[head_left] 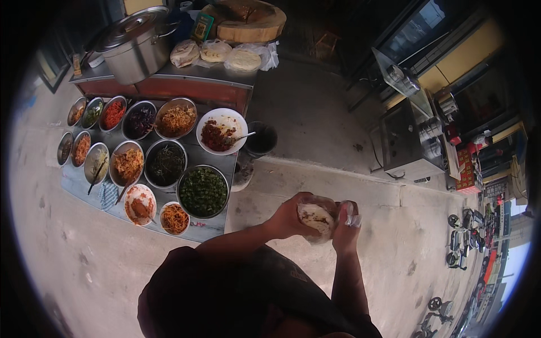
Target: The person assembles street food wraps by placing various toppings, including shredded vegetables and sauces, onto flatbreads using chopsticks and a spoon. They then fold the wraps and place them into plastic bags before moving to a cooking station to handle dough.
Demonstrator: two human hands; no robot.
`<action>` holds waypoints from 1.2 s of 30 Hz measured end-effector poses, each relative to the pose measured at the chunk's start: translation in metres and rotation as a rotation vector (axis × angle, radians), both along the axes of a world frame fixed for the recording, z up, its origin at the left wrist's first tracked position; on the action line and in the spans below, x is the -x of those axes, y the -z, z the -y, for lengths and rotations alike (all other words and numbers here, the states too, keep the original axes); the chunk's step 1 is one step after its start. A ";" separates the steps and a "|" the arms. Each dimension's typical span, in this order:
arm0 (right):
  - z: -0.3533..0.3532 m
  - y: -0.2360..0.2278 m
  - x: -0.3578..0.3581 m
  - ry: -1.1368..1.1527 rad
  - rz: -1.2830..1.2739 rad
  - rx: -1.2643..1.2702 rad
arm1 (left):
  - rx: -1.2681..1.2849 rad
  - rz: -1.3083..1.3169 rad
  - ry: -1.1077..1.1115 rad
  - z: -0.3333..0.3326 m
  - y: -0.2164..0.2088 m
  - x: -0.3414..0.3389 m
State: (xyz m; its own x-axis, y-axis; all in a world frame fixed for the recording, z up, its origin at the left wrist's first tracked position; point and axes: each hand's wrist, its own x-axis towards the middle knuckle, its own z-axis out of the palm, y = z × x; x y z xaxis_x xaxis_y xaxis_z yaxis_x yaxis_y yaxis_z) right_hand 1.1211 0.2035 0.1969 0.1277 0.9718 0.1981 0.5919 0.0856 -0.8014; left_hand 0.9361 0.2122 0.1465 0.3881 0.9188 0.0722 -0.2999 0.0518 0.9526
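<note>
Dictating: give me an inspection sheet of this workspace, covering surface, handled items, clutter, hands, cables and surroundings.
Surface: table crowded with bowls of food.
Handled items: filled flatbread in a clear plastic bag.
Clutter: blue-and-white cloth among the bowls.
Hands: left hand and right hand hold the bagged flatbread.
Cables: dark cord or hose by metal cabinet; cannot tell which.
Surroundings: lidded pot and wooden block on counter; scooters at right.

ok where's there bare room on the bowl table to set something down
Small patches on the table: front-left, left of the checked cloth, and front-right, below the chopped-greens bowl. Behind, bowls crowd together.
</note>
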 end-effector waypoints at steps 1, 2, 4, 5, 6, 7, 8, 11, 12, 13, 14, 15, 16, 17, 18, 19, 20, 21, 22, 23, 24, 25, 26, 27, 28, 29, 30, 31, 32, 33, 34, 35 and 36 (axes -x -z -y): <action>-0.019 -0.001 0.005 0.036 -0.085 0.026 | -0.278 -0.271 -0.213 -0.011 -0.019 -0.001; -0.039 -0.005 0.006 0.083 -0.153 0.049 | -0.557 -0.536 -0.410 -0.024 -0.032 -0.007; -0.077 0.006 -0.008 0.002 -0.724 0.151 | -0.721 -0.595 -0.514 -0.038 -0.032 -0.020; -0.100 0.009 -0.017 -0.031 -1.004 0.196 | -0.819 -0.617 -0.561 -0.051 -0.030 -0.027; -0.122 0.006 -0.015 -0.107 -1.032 0.188 | -0.682 -0.447 -0.531 -0.063 -0.021 -0.026; -0.141 -0.002 -0.013 -0.181 -1.059 0.181 | -0.547 -0.273 -0.502 -0.074 -0.005 -0.024; -0.159 -0.006 -0.013 -0.250 -1.088 0.172 | -0.416 -0.095 -0.469 -0.082 0.004 -0.025; -0.209 0.001 -0.013 -0.597 -1.028 0.275 | 0.456 0.642 -0.133 -0.119 0.018 -0.037; -0.227 -0.002 -0.006 -0.695 -0.993 0.321 | 0.640 0.804 0.099 -0.132 0.018 -0.034; -0.245 -0.005 -0.002 -0.720 -0.882 0.359 | 0.518 0.738 -0.039 -0.141 0.016 -0.038; -0.262 -0.010 -0.001 -0.730 -0.656 0.333 | 0.362 0.367 -0.292 -0.144 0.002 -0.039; -0.280 -0.018 -0.003 -0.732 -0.417 0.283 | 0.196 -0.002 -0.520 -0.149 -0.020 -0.042; -0.297 -0.026 -0.004 -0.728 -0.181 0.227 | 0.032 -0.381 -0.736 -0.155 -0.031 -0.043; -0.309 -0.032 0.004 -0.763 -0.174 0.192 | -0.313 -0.502 -0.768 -0.160 -0.023 -0.037; -0.322 -0.030 0.009 -0.829 -0.239 0.154 | -0.243 -0.226 -0.783 -0.167 -0.014 -0.041; -0.337 -0.026 0.016 -0.893 -0.308 0.120 | -0.180 0.050 -0.792 -0.176 -0.007 -0.046; -0.353 -0.026 0.024 -0.955 -0.375 0.076 | -0.136 0.332 -0.789 -0.188 0.001 -0.048; -0.363 -0.030 0.033 -1.024 -0.553 0.243 | 0.057 0.347 -0.899 -0.200 0.006 -0.045; -0.372 -0.029 0.045 -1.098 -0.702 0.412 | 0.124 0.549 -0.732 -0.208 0.008 -0.040; -0.382 -0.027 0.056 -1.155 -0.844 0.587 | 0.184 0.748 -0.547 -0.216 0.006 -0.032; -0.388 -0.024 0.070 -1.203 -0.986 0.771 | 0.236 0.937 -0.356 -0.221 0.004 -0.025; -0.391 -0.021 0.084 -1.200 -1.044 0.919 | 0.168 0.965 -0.340 -0.227 0.003 -0.020; -0.393 -0.021 0.100 -1.055 -1.073 1.001 | 0.117 0.903 -0.435 -0.233 -0.001 -0.012; -0.394 -0.022 0.115 -0.906 -1.096 1.075 | 0.067 0.838 -0.529 -0.239 -0.007 -0.005; -0.399 -0.023 0.127 -0.753 -1.115 1.140 | 0.020 0.771 -0.621 -0.244 -0.014 0.004; -0.417 -0.005 0.133 -0.784 -1.127 1.240 | 0.012 0.751 -0.724 -0.252 -0.025 0.015; -0.423 -0.001 0.140 -0.766 -1.050 1.336 | -0.010 0.664 -0.763 -0.255 -0.023 0.026; -0.428 0.001 0.147 -0.745 -0.970 1.428 | -0.031 0.576 -0.800 -0.254 -0.022 0.040; -0.433 0.002 0.158 -0.728 -0.898 1.518 | -0.050 0.475 -0.836 -0.252 -0.022 0.054; -0.438 0.001 0.166 -0.808 -0.872 1.553 | -0.021 0.347 -0.894 -0.251 -0.026 0.064; -0.441 -0.001 0.173 -0.905 -0.859 1.566 | -0.088 0.243 -0.939 -0.251 -0.029 0.075; -0.443 -0.001 0.178 -0.998 -0.853 1.577 | -0.151 0.135 -0.975 -0.252 -0.031 0.085; -0.445 0.000 0.183 -1.091 -0.845 1.588 | -0.211 0.025 -1.010 -0.254 -0.034 0.095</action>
